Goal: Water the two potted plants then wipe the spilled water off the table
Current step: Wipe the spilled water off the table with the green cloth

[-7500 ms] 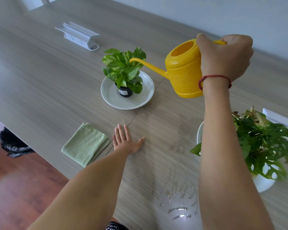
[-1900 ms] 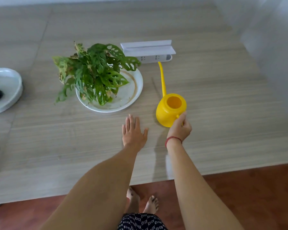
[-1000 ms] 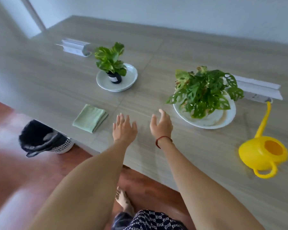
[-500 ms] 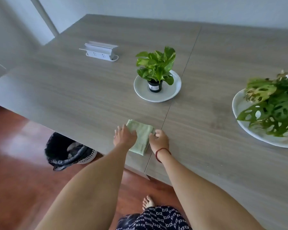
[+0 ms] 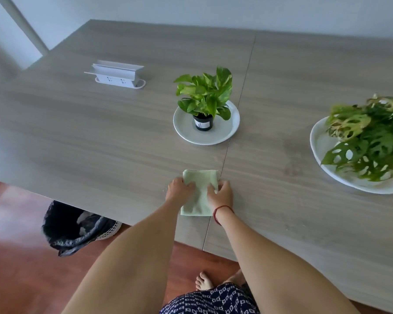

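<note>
Both hands are down on the green cloth (image 5: 200,193), which sits flat near the front edge of the wooden worktop (image 5: 100,132), right next to the seam running through the surface. The left hand (image 5: 179,191) has its fingers curled onto the cloth's left side, and the right hand (image 5: 221,193) is doing the same on the right side, fingers bent and pressing into the fabric. So each grip is partly closed on the cloth, bunching it a little in the middle, but it's resting on the worktop, not lifted. There's a red string bracelet (image 5: 220,211) on the right wrist.

Further back, just left of the seam, the small potted plant (image 5: 204,96) stands upright in its black pot on a white plate (image 5: 227,130). Off to the right, well apart from it, the bigger plant with holey leaves (image 5: 368,137) sits on a larger white plate (image 5: 320,143), partly cut off by the edge of the view.

At the back left there's a white power strip unit (image 5: 117,75). Under the worktop edge on the left, a bin with a black bag (image 5: 73,227) stands on the reddish floor (image 5: 21,257). I can't really make out any water on the surface from here; there's maybe a faint darker patch right of the seam, but it's too subtle to call.
</note>
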{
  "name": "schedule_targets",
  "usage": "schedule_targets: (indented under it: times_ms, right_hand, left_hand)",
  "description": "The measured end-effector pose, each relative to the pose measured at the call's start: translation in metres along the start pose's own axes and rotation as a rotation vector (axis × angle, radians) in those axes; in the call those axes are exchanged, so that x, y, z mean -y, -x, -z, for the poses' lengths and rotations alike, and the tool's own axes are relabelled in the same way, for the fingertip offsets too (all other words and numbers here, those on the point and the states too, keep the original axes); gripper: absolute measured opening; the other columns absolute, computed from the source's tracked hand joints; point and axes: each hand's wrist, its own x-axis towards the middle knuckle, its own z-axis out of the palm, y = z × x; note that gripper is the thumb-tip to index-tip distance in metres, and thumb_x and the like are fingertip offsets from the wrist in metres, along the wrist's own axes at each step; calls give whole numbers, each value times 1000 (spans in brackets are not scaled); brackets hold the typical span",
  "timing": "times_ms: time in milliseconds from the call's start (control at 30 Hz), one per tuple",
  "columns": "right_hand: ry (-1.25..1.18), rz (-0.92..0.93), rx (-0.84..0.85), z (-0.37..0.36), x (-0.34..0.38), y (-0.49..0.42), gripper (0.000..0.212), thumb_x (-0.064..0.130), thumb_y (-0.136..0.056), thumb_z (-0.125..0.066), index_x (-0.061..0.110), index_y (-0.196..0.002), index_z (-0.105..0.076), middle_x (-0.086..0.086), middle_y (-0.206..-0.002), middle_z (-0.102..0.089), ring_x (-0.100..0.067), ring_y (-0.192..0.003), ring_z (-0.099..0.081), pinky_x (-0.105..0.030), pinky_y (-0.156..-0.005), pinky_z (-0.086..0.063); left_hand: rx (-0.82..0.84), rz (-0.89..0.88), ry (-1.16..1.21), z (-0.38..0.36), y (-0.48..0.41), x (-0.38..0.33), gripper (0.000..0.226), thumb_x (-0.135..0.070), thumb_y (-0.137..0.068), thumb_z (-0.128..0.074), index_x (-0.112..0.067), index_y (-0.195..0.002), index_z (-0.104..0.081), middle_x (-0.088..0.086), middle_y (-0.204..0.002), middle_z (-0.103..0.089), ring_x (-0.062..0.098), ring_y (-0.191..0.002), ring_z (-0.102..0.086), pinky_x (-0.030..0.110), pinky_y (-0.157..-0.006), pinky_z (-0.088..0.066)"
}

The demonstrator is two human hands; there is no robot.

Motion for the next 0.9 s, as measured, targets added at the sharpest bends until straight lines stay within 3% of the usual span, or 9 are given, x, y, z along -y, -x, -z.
schedule_targets:
  times_ms: [233, 367, 467, 567, 700, 800, 900]
  right_hand:
    - [71, 73, -116, 33, 33, -50, 27, 19, -88, -56, 7, -112, -50, -14, -111, -62, -34, -103, -59, -40, -86, -47]
    - [391, 31, -142, 43, 32, -73, 58, 34, -86, -57, 13, -135, -36, -12, -139, -41, -32, -129, -40, -46, -106, -31]
    - [550, 166, -73, 38, 24, -78, 66, 35, -90, -54, 16, -145, -23, -11, -154, -19, -28, -142, -21, -47, -112, -20]
    - [623, 299, 24, 23, 15, -79, 61, 37, -91, -52, 24, -145, -26, -12, -157, -12, -26, -146, -10, -46, -115, -13]
    - [762, 535, 37, 7, 4, -88, 54, 39, -91, -49, 27, -142, -35, -12, -157, -15, -30, -147, -8, -52, -119, -6]
    - [843, 654, 47, -2, -5, -98, 52, 44, -90, -31, 24, -136, -43, -14, -152, -30, -33, -144, -22, -57, -114, -23]
    - [892, 648, 5, -11, -14, -110, 56, 53, -91, -27, 26, -139, -39, -12, -155, -25, -30, -146, -16, -50, -117, -11]
  left_hand:
    - [1, -77, 201, -24, -22, -56, 29, -28, -88, -59, -6, -106, -63, 13, -101, -66, 32, -98, -61, 36, -77, -51]
    - [-87, -2, 312, -24, -38, -58, 39, -35, -90, -56, -14, -123, -55, 7, -109, -64, 23, -99, -57, 32, -86, -46]
    - [-255, -5, 124, -22, -50, -40, 42, -30, -92, -50, -15, -131, -51, 10, -130, -52, 29, -124, -46, 41, -101, -40]
    - [-359, -93, -42, -25, -62, -25, 49, -22, -96, -44, -17, -144, -39, 10, -155, -27, 25, -145, -18, 42, -116, -20]
    - [-347, -71, -122, -41, -75, -18, 53, -28, -101, -32, -27, -152, -22, 7, -162, -3, 20, -149, 5, 43, -119, 5]
    - [-408, -43, -210, -56, -77, -15, 53, -37, -102, -20, -32, -154, -11, 3, -162, 1, 17, -149, 8, 41, -120, 8]
    - [-448, -22, -249, -63, -81, -15, 55, -38, -100, -20, -35, -154, -10, 3, -162, 2, 16, -149, 8, 41, -120, 8]
